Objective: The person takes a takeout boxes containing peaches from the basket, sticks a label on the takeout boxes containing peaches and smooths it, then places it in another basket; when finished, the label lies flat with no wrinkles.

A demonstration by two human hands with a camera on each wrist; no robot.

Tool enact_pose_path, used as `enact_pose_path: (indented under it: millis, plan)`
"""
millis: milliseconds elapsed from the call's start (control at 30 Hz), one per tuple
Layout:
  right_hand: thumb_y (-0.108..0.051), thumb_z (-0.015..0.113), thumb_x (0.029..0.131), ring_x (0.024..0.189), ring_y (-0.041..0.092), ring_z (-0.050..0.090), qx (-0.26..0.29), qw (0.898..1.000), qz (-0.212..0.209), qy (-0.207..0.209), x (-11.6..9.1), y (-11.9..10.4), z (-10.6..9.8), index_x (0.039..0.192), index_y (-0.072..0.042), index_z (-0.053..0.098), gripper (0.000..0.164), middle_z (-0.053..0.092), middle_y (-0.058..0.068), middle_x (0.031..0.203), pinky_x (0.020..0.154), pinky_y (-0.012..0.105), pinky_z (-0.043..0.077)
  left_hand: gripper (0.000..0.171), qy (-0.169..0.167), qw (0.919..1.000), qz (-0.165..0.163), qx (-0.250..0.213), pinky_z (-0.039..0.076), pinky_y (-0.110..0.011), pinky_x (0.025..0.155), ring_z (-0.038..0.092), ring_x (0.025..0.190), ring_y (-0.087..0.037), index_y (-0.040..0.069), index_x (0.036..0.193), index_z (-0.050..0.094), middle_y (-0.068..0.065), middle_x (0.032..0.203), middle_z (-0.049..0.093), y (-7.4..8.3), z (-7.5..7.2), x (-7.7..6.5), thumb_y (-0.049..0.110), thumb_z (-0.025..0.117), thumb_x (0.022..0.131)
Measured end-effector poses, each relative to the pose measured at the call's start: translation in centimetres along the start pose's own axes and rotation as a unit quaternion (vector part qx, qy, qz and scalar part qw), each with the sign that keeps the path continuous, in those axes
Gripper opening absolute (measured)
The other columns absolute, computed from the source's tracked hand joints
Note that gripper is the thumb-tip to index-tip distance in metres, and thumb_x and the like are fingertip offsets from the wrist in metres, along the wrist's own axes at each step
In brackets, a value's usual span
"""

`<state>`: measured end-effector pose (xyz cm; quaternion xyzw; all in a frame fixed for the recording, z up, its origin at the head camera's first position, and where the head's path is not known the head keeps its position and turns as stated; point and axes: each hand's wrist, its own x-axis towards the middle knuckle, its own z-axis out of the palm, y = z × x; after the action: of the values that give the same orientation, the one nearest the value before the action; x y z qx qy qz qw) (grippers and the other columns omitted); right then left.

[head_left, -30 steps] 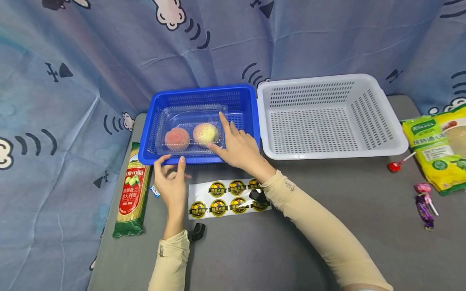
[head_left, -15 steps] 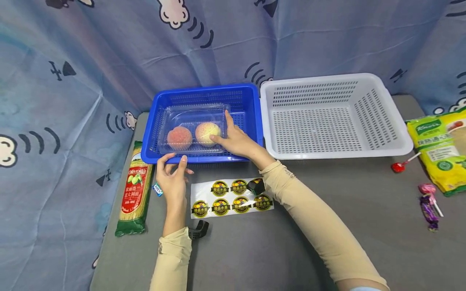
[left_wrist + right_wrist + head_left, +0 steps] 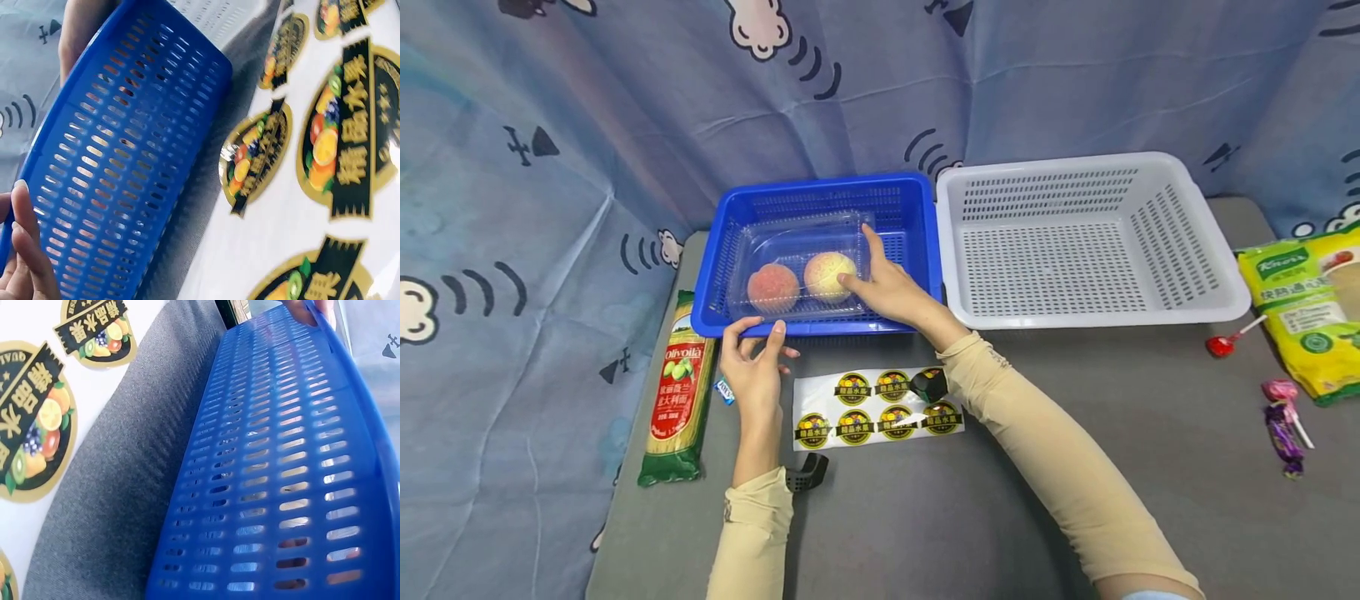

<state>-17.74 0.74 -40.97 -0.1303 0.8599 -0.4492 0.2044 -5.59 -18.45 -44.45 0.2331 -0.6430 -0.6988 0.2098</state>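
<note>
A clear plastic fruit box [image 3: 760, 237] with two peaches, one reddish peach [image 3: 772, 288] and one paler peach [image 3: 828, 276], lies in the blue basket [image 3: 917, 250]. My right hand [image 3: 891, 287] grips the box's right end, thumb at the front and index finger towards the far corner; its other fingers are hidden. At the basket's near left rim, my left hand [image 3: 752, 367] pinches the edge. In the left wrist view its fingers [image 3: 28, 219] lie against the outer wall. The right hand is not seen clearly in its own wrist view.
A white basket [image 3: 958, 321] stands right of the blue one. In front lies a sticker sheet [image 3: 827, 400]. Spaghetti [image 3: 673, 392] and a small blue-wrapped candy [image 3: 724, 391] are at left. A yellow Knorr bag [image 3: 1303, 308], a red lollipop [image 3: 1221, 345] and wrapped sweets [image 3: 1283, 425] lie right.
My right hand has gone from reaching over the box with its index finger extended to gripping its right end. That end of the box has risen and shifted slightly. The left hand stays at the rim.
</note>
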Motion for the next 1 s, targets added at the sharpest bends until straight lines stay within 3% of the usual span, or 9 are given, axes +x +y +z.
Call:
enact_pose_path:
  millis: [67,133,200,300,567,1000]
  plan:
    - [-0.044,0.058,0.107,0.125,0.041,0.065,0.003,1.000,-0.006,0.006,-0.1,-0.1,0.0,0.171,-0.023,-0.007,0.094,0.059,0.031,0.144,0.113,0.056,0.047,0.025,0.002,1.0000,-0.004,-0.006,0.045,-0.023,0.041,0.068,0.053,-0.016,0.014,0.113,0.062,-0.002,0.086,0.067,0.1,0.0,0.1,0.010,0.080,0.096]
    - [-0.042,0.059,0.107,0.096,0.032,0.068,0.004,1.000,-0.011,0.013,-0.1,-0.1,0.0,0.171,-0.022,-0.004,0.093,0.068,0.023,0.112,0.095,0.051,0.055,0.025,0.001,1.0000,-0.005,-0.006,0.045,-0.023,0.042,0.068,0.053,-0.015,0.015,0.112,0.061,-0.001,0.085,0.067,0.2,0.0,0.1,0.010,0.080,0.096]
    - [-0.040,0.061,0.107,0.073,0.023,0.059,0.009,1.000,-0.017,0.019,-0.2,-0.2,-0.1,0.171,-0.022,-0.002,0.092,0.060,0.011,0.086,0.076,0.043,0.053,0.025,-0.002,1.0000,-0.005,-0.002,0.046,-0.024,0.042,0.069,0.054,-0.016,0.015,0.112,0.061,-0.001,0.085,0.066,0.3,0.0,0.1,0.011,0.080,0.096]
    - [-0.036,0.062,0.106,0.059,0.015,0.046,0.019,0.999,-0.027,0.027,-0.2,-0.2,-0.1,0.172,-0.022,0.003,0.090,0.049,0.001,0.073,0.059,0.035,0.044,0.026,-0.006,1.0000,-0.003,0.003,0.047,-0.024,0.043,0.072,0.057,-0.018,0.015,0.114,0.061,-0.002,0.085,0.066,0.4,-0.1,0.0,0.012,0.080,0.096]
    - [-0.031,0.063,0.106,0.062,0.015,0.047,0.044,0.997,-0.039,0.043,-0.3,0.1,-0.4,0.172,-0.022,0.011,0.084,0.049,0.000,0.074,0.058,0.030,0.042,0.028,-0.009,0.9999,-0.007,0.007,0.050,-0.026,0.045,0.077,0.065,-0.022,0.015,0.116,0.061,-0.004,0.087,0.066,0.3,-0.1,-0.2,0.016,0.080,0.096]
    - [-0.022,0.068,0.101,0.062,0.015,0.046,0.082,0.989,-0.030,0.120,-1.1,-0.4,-1.1,0.167,-0.019,0.033,0.075,0.049,-0.001,0.073,0.057,0.029,0.039,0.027,-0.006,0.9998,-0.012,0.013,0.051,-0.026,0.045,0.078,0.068,-0.025,0.015,0.115,0.061,-0.004,0.089,0.066,0.2,-0.1,0.0,0.015,0.080,0.097]
